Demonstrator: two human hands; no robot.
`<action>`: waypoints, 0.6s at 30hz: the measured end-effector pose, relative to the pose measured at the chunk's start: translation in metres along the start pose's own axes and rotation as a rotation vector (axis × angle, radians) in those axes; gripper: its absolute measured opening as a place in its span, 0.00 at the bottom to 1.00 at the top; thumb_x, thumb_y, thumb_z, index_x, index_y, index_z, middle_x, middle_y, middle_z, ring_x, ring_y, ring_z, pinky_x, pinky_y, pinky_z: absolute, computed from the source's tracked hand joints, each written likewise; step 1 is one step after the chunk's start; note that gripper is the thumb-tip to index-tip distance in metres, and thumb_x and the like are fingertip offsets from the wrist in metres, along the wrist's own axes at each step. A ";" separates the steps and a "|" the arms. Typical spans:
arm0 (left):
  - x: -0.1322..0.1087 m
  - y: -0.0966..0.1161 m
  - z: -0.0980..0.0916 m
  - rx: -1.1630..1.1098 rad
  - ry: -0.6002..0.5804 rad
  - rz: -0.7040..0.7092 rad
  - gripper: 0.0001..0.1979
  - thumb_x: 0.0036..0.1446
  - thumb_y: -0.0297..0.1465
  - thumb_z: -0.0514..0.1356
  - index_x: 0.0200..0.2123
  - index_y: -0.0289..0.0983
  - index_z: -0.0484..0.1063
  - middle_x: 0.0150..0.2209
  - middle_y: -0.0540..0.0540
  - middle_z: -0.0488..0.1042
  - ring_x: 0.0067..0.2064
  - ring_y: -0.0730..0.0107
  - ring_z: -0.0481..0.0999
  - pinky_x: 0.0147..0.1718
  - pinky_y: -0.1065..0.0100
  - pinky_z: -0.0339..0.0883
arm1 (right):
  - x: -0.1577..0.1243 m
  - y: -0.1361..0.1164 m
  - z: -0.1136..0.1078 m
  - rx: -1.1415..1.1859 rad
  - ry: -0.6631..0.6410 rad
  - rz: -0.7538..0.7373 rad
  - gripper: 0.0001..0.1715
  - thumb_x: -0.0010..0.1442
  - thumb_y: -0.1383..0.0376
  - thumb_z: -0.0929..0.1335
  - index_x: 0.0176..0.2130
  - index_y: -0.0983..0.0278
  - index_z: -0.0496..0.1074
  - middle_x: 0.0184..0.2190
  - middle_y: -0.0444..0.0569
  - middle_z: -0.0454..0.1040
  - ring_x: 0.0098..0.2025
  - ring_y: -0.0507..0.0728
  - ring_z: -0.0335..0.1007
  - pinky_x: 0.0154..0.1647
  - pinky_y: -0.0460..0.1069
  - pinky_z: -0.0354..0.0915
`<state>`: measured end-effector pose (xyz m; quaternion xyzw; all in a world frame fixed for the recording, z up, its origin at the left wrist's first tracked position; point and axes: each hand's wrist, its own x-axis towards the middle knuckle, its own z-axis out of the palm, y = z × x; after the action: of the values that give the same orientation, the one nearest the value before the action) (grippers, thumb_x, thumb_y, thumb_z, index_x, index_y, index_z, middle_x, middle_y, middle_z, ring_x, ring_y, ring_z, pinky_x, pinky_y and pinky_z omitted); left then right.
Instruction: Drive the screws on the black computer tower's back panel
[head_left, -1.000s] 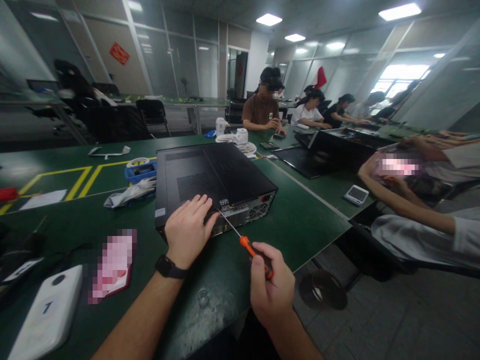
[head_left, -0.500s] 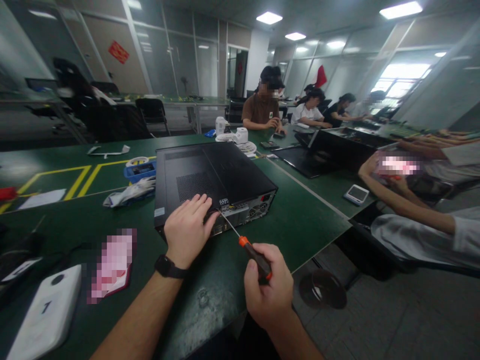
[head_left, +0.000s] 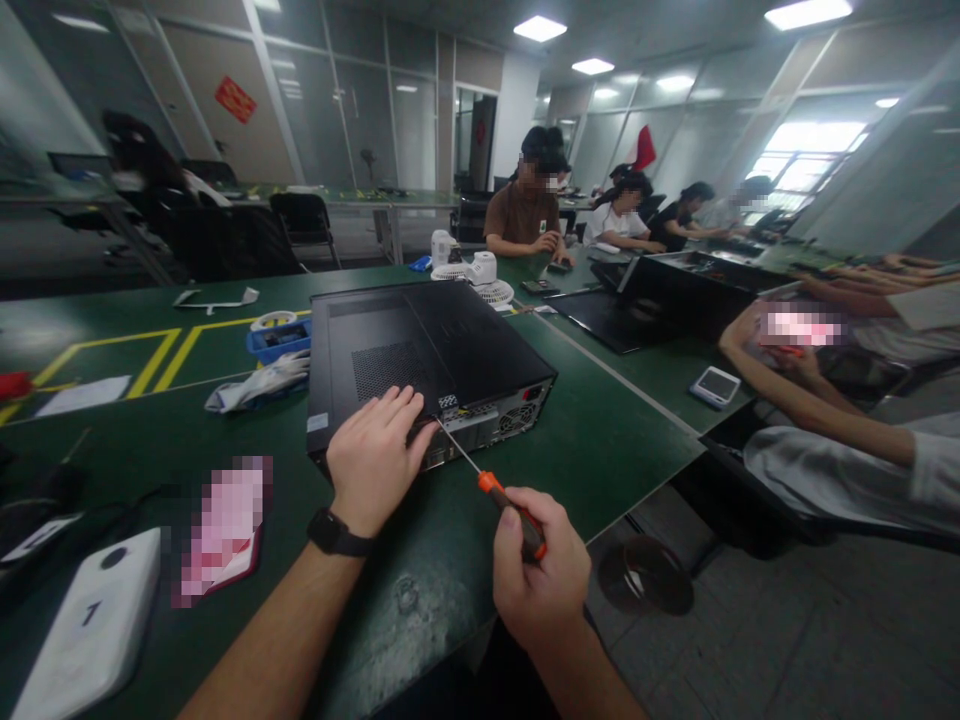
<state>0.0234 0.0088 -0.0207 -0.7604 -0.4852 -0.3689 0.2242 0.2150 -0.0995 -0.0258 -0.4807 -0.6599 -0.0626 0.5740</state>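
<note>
A black computer case (head_left: 480, 335) lies flat on the green table, its metal back panel facing the near right. My left hand (head_left: 381, 450), with a dark watch on the wrist, rests on the case's near edge, fingers spread on the top, thumb near the back edge. My right hand (head_left: 544, 560) is wrapped round the orange and dark handle of a screwdriver (head_left: 491, 484). The shaft points up and left, and its tip meets the back edge of the case beside my left thumb. The exact spot under the tip is too small to make out.
Left of the case are gloves (head_left: 259, 384), a blue tray (head_left: 279, 352) and a white numbered device (head_left: 94, 620). White fans (head_left: 480, 270) stand behind it. At right are a small scale (head_left: 715, 386), an open black case (head_left: 686, 290) and a seated person's arms (head_left: 825, 400).
My right hand has shifted very slightly to the right and turned a little round the screwdriver handle. My left hand and the case look almost unmoved.
</note>
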 end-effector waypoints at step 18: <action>0.001 0.001 -0.002 -0.015 -0.029 -0.036 0.17 0.70 0.38 0.62 0.54 0.34 0.80 0.57 0.38 0.83 0.59 0.50 0.82 0.60 0.49 0.75 | 0.007 0.002 -0.002 -0.023 0.011 0.011 0.10 0.69 0.69 0.67 0.50 0.61 0.72 0.37 0.46 0.81 0.32 0.54 0.80 0.34 0.48 0.75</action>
<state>0.0242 0.0077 -0.0189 -0.7584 -0.4994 -0.3655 0.2048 0.2183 -0.0958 -0.0201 -0.4905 -0.6533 -0.0699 0.5724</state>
